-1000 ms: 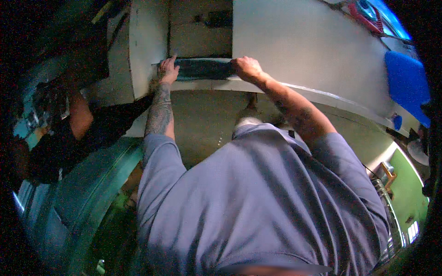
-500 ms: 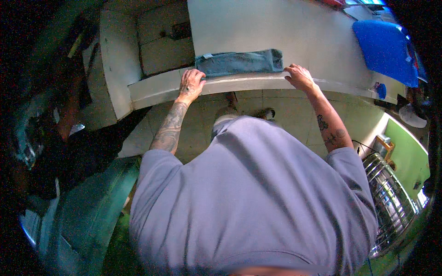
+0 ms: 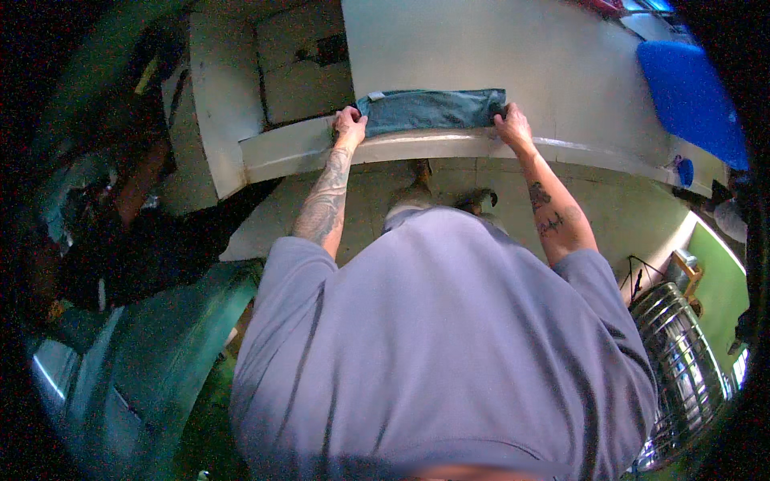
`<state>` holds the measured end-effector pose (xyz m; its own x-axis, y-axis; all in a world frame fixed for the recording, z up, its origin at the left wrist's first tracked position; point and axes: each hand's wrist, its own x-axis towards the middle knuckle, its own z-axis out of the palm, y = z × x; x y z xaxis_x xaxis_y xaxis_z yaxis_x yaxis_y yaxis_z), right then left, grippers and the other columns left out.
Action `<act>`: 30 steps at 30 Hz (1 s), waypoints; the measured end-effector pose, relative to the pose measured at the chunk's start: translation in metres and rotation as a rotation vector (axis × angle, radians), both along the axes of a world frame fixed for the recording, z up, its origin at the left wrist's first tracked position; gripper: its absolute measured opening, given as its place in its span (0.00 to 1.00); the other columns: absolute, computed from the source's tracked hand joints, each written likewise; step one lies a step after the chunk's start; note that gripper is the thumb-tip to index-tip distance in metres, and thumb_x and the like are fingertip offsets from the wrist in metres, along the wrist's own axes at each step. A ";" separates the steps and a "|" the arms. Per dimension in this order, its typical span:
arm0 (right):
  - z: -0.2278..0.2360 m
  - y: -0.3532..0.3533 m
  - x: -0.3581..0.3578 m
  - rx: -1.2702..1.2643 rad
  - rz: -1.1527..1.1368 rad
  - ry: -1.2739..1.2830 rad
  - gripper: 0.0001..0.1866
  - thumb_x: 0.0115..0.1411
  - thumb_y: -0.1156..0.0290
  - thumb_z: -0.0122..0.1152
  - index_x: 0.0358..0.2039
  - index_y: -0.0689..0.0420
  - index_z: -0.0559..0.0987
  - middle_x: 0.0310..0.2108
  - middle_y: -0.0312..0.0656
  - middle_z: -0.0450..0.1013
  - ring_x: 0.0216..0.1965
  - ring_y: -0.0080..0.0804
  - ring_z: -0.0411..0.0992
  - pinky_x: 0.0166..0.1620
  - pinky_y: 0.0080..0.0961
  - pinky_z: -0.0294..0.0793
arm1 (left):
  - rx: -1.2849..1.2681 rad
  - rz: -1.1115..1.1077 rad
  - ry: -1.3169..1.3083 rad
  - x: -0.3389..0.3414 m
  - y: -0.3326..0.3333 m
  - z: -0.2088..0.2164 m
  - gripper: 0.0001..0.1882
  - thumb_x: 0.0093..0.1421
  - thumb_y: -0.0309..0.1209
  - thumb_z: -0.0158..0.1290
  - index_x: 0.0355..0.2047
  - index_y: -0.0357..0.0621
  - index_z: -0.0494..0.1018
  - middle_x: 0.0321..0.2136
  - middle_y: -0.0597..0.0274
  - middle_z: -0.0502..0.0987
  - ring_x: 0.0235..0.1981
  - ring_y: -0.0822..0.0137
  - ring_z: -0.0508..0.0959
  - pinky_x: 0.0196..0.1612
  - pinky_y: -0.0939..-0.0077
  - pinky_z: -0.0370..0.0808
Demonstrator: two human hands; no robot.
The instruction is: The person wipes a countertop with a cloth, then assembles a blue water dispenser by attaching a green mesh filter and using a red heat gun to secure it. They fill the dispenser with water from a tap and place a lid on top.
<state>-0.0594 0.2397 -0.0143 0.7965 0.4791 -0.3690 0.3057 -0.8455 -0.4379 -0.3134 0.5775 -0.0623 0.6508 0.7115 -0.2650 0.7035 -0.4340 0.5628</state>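
Observation:
A blue-grey cloth [image 3: 433, 110], folded into a long flat strip with a small white tag near its left end, lies along the front edge of the white counter [image 3: 473, 48]. My left hand [image 3: 350, 127] is closed on the strip's left end, fingers curled over the corner. At the opposite end, my right hand [image 3: 513, 127] pinches the right corner. The fingertips of both hands are partly hidden by the cloth and by their own knuckles.
Left of the counter top is a recessed tiled basin [image 3: 305, 88] with a dark fitting. A blue cloth [image 3: 690, 100] hangs over the counter at right. A metal wire rack [image 3: 682, 369] stands low at right, and a green-covered surface [image 3: 176, 345] at lower left.
Both hands have moved onto the ends of the folded cloth and closed on them. The strip now looks straighter and flatter. The whole view has shifted slightly.

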 end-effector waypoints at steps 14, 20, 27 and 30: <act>0.024 0.115 -0.044 0.499 0.031 0.507 0.19 0.59 0.63 0.63 0.45 0.62 0.71 0.36 0.45 0.76 0.35 0.32 0.76 0.39 0.30 0.75 | -0.265 0.199 -0.305 -0.135 0.178 0.030 0.13 0.58 0.29 0.57 0.41 0.38 0.69 0.32 0.61 0.74 0.34 0.67 0.74 0.40 0.73 0.73; 0.016 0.124 -0.109 0.347 0.540 0.477 0.25 0.59 0.62 0.63 0.53 0.56 0.68 0.47 0.50 0.74 0.47 0.42 0.75 0.49 0.36 0.76 | 0.109 0.154 0.098 -0.226 0.257 0.027 0.20 0.61 0.32 0.55 0.49 0.37 0.64 0.40 0.50 0.72 0.42 0.57 0.73 0.46 0.64 0.70; 0.080 -0.076 -0.021 -0.027 -0.082 0.377 0.26 0.61 0.58 0.60 0.55 0.58 0.71 0.47 0.48 0.76 0.48 0.40 0.75 0.48 0.33 0.75 | 0.299 -0.365 -0.292 -0.032 0.013 0.026 0.35 0.56 0.36 0.56 0.62 0.40 0.58 0.65 0.37 0.51 0.66 0.40 0.52 0.67 0.49 0.50; 0.133 -0.218 0.014 0.078 -0.414 0.575 0.35 0.60 0.48 0.59 0.60 0.59 0.66 0.54 0.49 0.71 0.53 0.37 0.71 0.49 0.31 0.73 | 0.185 -0.808 -0.139 0.054 -0.131 0.046 0.39 0.59 0.46 0.55 0.66 0.46 0.55 0.67 0.46 0.52 0.68 0.46 0.50 0.68 0.52 0.48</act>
<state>-0.0455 0.0218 0.1182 0.6082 0.2220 -0.7621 -0.3311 -0.8017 -0.4977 -0.2593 0.4462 -0.0165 0.9969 0.0367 -0.0692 0.0661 -0.8685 0.4914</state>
